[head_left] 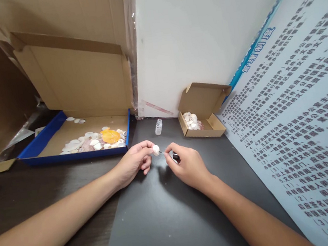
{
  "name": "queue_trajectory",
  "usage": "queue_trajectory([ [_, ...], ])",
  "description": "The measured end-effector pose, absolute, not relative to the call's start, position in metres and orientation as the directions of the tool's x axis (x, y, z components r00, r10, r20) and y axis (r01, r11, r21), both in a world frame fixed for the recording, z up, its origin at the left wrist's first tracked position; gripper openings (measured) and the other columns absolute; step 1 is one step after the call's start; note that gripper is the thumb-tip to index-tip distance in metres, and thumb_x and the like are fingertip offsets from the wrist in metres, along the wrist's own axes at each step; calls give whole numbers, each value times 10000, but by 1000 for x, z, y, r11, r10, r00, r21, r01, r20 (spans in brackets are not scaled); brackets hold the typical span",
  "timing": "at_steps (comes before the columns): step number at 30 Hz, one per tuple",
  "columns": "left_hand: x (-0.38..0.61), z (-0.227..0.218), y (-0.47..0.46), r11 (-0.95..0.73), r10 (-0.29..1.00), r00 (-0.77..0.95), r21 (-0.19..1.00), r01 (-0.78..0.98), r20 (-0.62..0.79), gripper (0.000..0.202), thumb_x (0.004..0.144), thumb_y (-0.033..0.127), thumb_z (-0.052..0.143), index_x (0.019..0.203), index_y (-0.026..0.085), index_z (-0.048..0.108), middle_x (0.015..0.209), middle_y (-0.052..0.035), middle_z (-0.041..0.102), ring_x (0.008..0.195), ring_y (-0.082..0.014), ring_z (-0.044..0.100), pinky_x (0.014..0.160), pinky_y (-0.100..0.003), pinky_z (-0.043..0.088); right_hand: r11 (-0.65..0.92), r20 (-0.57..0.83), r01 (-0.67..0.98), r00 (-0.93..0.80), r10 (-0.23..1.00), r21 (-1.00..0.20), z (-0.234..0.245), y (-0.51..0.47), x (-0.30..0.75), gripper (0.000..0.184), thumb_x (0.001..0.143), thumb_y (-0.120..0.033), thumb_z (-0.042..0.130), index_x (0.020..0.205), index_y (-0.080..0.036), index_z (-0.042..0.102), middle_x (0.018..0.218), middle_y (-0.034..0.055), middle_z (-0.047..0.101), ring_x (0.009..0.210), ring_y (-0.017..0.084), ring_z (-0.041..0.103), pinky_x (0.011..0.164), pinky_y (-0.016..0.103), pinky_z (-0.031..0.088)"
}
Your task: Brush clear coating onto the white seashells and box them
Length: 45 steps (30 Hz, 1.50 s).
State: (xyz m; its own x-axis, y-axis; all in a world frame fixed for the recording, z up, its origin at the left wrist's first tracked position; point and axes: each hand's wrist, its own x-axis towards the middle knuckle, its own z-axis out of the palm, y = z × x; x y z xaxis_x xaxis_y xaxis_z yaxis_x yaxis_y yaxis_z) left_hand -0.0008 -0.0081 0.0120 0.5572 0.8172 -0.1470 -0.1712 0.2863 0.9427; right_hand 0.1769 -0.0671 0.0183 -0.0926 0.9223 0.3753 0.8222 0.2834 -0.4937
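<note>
Between the thumb and fingers of my left hand (135,161) is a small white ribbed seashell (156,150). My right hand (186,162) is closed on a black bottle cap (176,156). From this cap a thin applicator (161,152) seems to reach toward the shell's right edge; whether its tip touches cannot be made out. Just behind both hands, a small clear bottle (159,127) with a pale label stands upright, its neck uncovered.
At the left, a blue-edged cardboard box (73,155) holds several shells, including an orange one (111,136). A smaller cardboard box (205,134) with white shells stands back right. A grey mat (166,228) covers part of the dark table. A printed board (305,127) leans along the right.
</note>
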Motion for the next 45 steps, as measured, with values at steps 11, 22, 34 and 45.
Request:
queue_trajectory([
  [11, -1, 13, -9, 282, 816, 560, 944, -169, -144, 181, 752, 292, 656, 802, 190, 515, 514, 93, 369, 390, -48, 305, 359, -174, 344, 232, 315, 842, -79, 946, -487, 19, -67, 177, 127, 896, -292, 522, 838, -224, 611, 586, -41, 560, 513, 118, 476, 553, 235, 316],
  [22, -1, 12, -8, 280, 815, 562, 945, -170, -141, 185, 761, 298, 657, 808, 189, 516, 545, 92, 386, 379, -39, 311, 355, -175, 341, 206, 319, 855, -50, 946, -476, 18, -68, 178, 137, 893, -296, 520, 830, -229, 622, 560, -42, 550, 487, 123, 474, 533, 234, 315],
  [34, -1, 12, -8, 282, 815, 560, 946, -158, -149, 187, 759, 305, 651, 811, 191, 512, 522, 92, 375, 381, -44, 311, 352, -172, 340, 249, 366, 832, -60, 929, -496, 20, -68, 177, 159, 916, -315, 500, 844, -222, 607, 582, -42, 535, 502, 117, 447, 544, 234, 322],
  [45, -1, 12, -7, 277, 813, 563, 949, -148, -150, 204, 756, 315, 655, 815, 188, 508, 535, 89, 390, 382, -38, 308, 353, -170, 336, 212, 311, 861, -67, 948, -462, 19, -68, 177, 155, 914, -306, 504, 826, -221, 600, 578, -45, 531, 508, 111, 442, 551, 232, 290],
])
